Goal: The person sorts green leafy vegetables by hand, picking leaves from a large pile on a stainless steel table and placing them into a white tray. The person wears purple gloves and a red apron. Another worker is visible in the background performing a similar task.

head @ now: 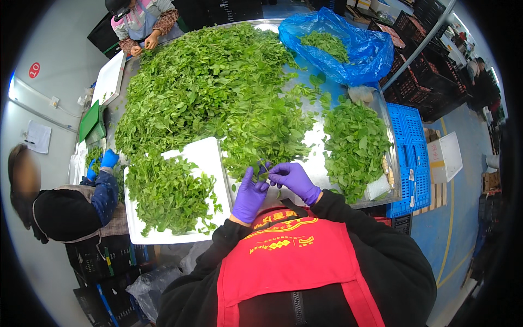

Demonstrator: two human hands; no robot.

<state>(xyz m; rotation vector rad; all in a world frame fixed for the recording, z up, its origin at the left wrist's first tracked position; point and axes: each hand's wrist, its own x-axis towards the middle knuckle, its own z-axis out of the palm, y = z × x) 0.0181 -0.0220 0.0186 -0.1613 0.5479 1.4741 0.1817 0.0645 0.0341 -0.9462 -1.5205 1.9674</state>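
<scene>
My left hand (250, 196), in a purple glove, holds a small leafy green sprig (261, 173) between thumb and fingers. My right hand (294, 180), gloved alike, pinches at the same sprig from the right. Both are at the near edge of a metal table, just before a large heap of leafy green stems (196, 86). Left of my left hand lies a white foam tray (204, 153) bearing a pile of leafy sprigs (167, 196). Another leafy pile (357, 143) lies to the right on the metal tabletop (316, 151).
A blue plastic bag (322, 61) with greens lies at the far right of the table. Blue crates (408, 155) and a white foam box (445, 157) stand beyond the right edge. One co-worker (81, 204) is at the left, another (143, 24) at the far left corner.
</scene>
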